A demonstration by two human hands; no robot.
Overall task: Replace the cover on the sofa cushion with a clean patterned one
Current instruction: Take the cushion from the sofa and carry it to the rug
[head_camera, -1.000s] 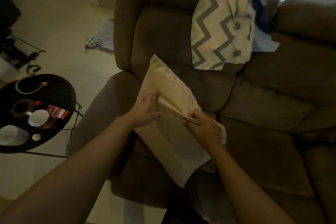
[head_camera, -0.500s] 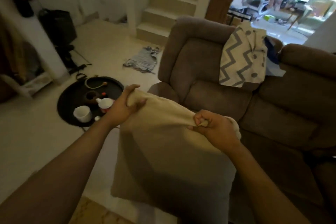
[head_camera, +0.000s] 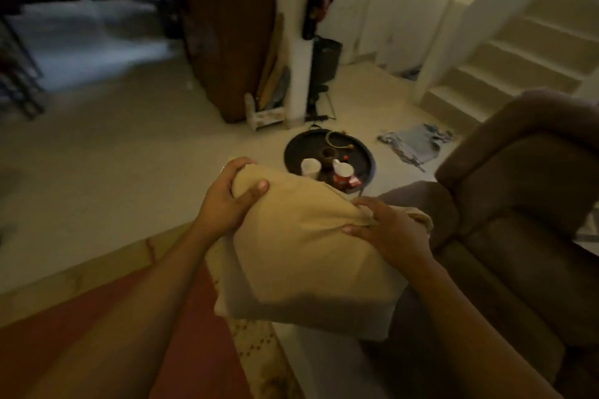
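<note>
A cushion in a plain beige cover is held up in the air in front of me, off the sofa. My left hand grips its upper left corner, fingers over the top and thumb on the front. My right hand grips the upper right edge, where the fabric bunches under the fingers. The brown sofa is at the right. The patterned cover is out of view.
A round black tray table with two cups and small items stands just beyond the cushion. A red rug lies at lower left. A cloth lies on the floor near the stairs. A brown cabinet stands behind.
I have lifted the cushion off the sofa and turned left with it. The sofa back and the zigzag cover have left the view. Both hands keep hold of the cushion's top edge.
</note>
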